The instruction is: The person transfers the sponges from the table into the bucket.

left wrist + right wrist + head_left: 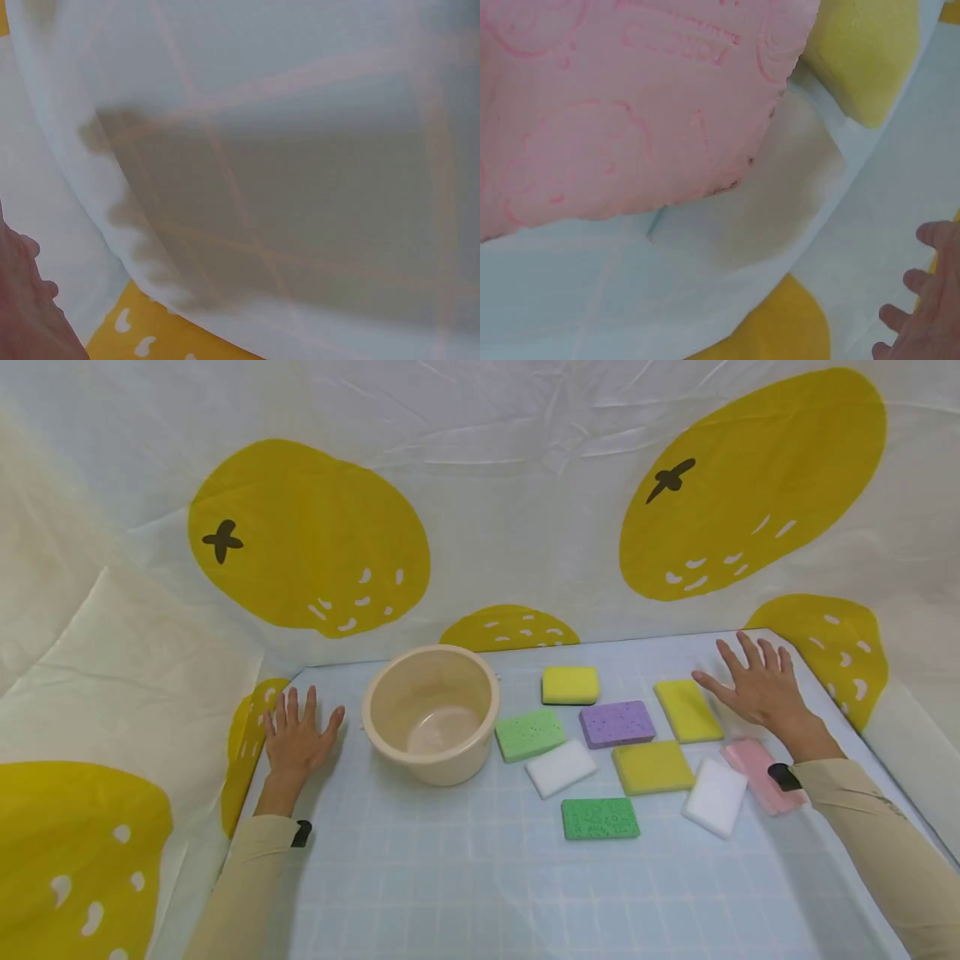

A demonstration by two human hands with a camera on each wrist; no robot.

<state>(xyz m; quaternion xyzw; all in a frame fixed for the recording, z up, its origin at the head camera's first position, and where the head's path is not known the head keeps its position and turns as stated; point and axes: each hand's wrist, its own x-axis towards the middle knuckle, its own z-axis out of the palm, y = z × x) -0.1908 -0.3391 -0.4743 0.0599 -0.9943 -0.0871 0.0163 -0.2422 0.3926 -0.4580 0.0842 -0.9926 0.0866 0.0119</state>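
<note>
My left hand is held with fingers spread over the left side of the table, left of a beige plastic basin; its shadow falls on the cloth in the left wrist view. Fingers spread too, my right hand is above the far right, nearest a pink sponge, a yellow sponge and a pale sponge partly hidden beneath it. Neither hand holds anything. Between them lie a purple sponge, a light green sponge, a dark green sponge and white sponges.
A thick yellow sponge with a dark underside lies at the back, a mustard sponge nearer the middle. A pale blue checked cloth covers the table. White sheeting with yellow fruit prints hangs behind and at both sides.
</note>
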